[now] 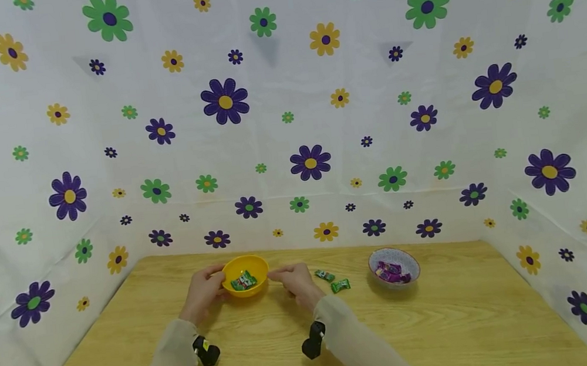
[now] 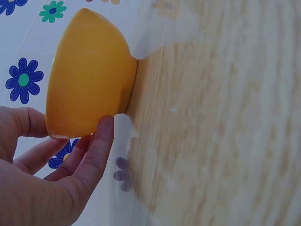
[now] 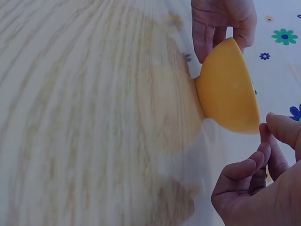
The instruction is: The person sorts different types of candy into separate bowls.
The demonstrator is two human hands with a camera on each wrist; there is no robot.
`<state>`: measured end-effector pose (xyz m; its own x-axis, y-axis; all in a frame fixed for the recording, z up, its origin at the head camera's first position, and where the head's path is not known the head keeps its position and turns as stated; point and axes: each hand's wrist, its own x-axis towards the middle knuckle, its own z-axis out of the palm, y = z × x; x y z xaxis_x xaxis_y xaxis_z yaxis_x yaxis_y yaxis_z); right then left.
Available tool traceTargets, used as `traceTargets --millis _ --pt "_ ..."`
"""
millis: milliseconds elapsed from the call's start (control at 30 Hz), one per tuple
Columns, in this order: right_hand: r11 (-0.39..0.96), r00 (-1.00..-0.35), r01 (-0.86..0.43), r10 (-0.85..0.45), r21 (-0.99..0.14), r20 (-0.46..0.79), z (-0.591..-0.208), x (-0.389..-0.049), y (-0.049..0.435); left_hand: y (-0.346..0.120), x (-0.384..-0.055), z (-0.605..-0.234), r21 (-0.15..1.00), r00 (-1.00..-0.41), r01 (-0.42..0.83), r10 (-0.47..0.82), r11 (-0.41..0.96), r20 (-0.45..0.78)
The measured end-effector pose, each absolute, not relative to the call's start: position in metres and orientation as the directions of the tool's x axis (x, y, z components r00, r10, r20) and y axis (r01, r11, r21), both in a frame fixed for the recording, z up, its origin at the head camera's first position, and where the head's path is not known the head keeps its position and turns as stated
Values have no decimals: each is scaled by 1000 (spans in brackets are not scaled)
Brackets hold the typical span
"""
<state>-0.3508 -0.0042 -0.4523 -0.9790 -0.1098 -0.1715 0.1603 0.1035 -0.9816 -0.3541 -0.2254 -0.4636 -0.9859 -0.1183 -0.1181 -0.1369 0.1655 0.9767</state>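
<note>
A yellow bowl (image 1: pixel 248 292) stands on the table, with green-wrapped candies (image 1: pixel 243 280) inside it. My left hand (image 1: pixel 204 292) grips the bowl's left side; in the left wrist view its thumb lies at the rim and its fingers spread along the outer wall. On the opposite side, my right hand (image 1: pixel 298 284) pinches at the rim with thumb and index finger, the other fingers curled, as the right wrist view shows. Two green-wrapped candies (image 1: pixel 340 285) lie on the table just right of that hand. The wrist views hide the bowl's inside.
A patterned bowl (image 1: pixel 395 282) with a reddish rim holds purple-wrapped candies (image 1: pixel 391 272) farther right. The wooden table (image 1: pixel 465 308) meets a flower-printed white sheet (image 1: pixel 290 148) at its back and sides.
</note>
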Motion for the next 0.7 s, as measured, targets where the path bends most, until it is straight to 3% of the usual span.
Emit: traceTargets --millis 700 --pt "130 -989 90 -103 -987 -103 -455 -332 48 -226 -355 -466 976 -991 -108 -103 191 -89"
